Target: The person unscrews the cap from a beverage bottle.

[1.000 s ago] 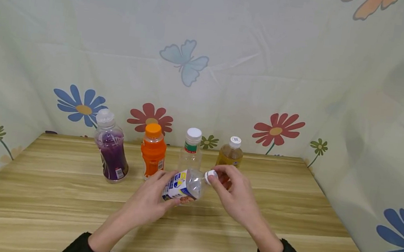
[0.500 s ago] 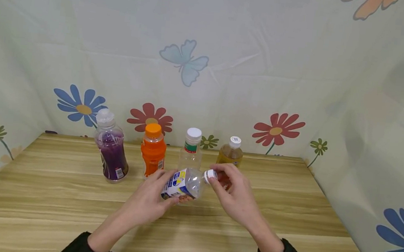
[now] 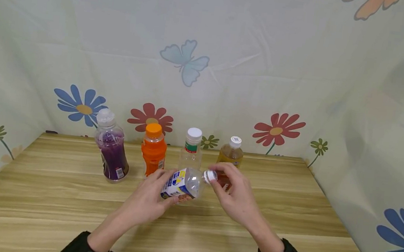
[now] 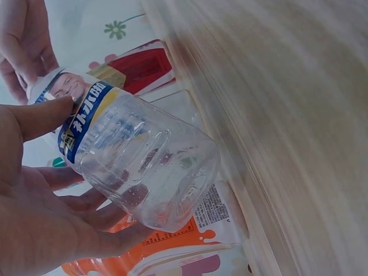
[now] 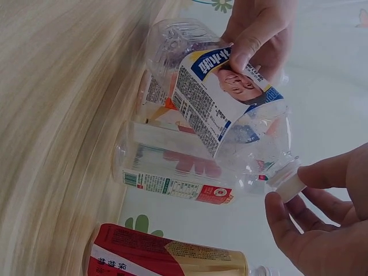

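An empty clear plastic bottle (image 3: 193,181) with a blue, white and yellow label is held tilted above the table, its neck pointing right. My left hand (image 3: 150,198) grips it round the label, thumb on the near side. With thumb and fingers my right hand (image 3: 233,193) pinches the white cap (image 5: 290,187) at the bottle's neck. In the left wrist view the bottle's clear base (image 4: 167,178) points away from the left palm. Part of the cap is hidden behind the right fingers.
Behind the hands stand a purple drink bottle (image 3: 112,153), an orange drink bottle (image 3: 153,151), a clear white-capped bottle (image 3: 192,149) and a yellow-brown drink bottle (image 3: 230,153). They are in a row on the wooden table (image 3: 50,196), before a flowered cloth (image 3: 227,91).
Both hands keep their hold on the bottle and its cap. The right fingers have shifted slightly on the cap, and the bottle has moved a little to the left.
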Demonstrator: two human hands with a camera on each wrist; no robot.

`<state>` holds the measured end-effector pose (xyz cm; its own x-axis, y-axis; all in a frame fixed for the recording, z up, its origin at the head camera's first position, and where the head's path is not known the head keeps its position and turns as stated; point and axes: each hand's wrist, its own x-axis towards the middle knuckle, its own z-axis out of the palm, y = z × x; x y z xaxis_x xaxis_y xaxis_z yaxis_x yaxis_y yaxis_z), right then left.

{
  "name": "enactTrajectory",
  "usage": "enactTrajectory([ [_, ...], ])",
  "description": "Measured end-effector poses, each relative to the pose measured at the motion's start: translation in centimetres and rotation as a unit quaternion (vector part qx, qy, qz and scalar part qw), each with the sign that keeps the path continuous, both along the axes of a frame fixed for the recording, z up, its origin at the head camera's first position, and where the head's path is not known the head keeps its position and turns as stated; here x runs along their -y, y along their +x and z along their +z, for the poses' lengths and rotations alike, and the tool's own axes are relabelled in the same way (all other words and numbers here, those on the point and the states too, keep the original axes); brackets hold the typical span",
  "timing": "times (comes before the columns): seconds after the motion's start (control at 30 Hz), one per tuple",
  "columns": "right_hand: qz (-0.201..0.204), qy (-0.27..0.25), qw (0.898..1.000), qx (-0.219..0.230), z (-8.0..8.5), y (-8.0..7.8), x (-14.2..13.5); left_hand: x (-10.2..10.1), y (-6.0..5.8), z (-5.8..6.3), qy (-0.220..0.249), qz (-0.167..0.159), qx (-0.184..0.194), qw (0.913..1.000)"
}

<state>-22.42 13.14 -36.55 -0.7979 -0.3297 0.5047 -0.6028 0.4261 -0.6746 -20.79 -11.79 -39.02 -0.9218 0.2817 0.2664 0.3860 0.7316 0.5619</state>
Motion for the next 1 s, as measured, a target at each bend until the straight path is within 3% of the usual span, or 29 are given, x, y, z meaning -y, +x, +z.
enactTrajectory([
  [0.57,0.015,-0.019,1.0,0.013,-0.03,-0.12,-0.13,0.06,-0.03,0.11,-0.005,-0.001,0.004,1.0],
  [0.8,-0.045,-0.002,0.998,0.047,-0.05,-0.21,-0.08,0.0,0.05,0.16,-0.008,-0.002,0.004,1.0],
  [1.0,-0.06,0.024,0.996,0.059,-0.11,-0.34,-0.09,-0.03,0.07,0.17,-0.007,-0.001,0.004,1.0],
])
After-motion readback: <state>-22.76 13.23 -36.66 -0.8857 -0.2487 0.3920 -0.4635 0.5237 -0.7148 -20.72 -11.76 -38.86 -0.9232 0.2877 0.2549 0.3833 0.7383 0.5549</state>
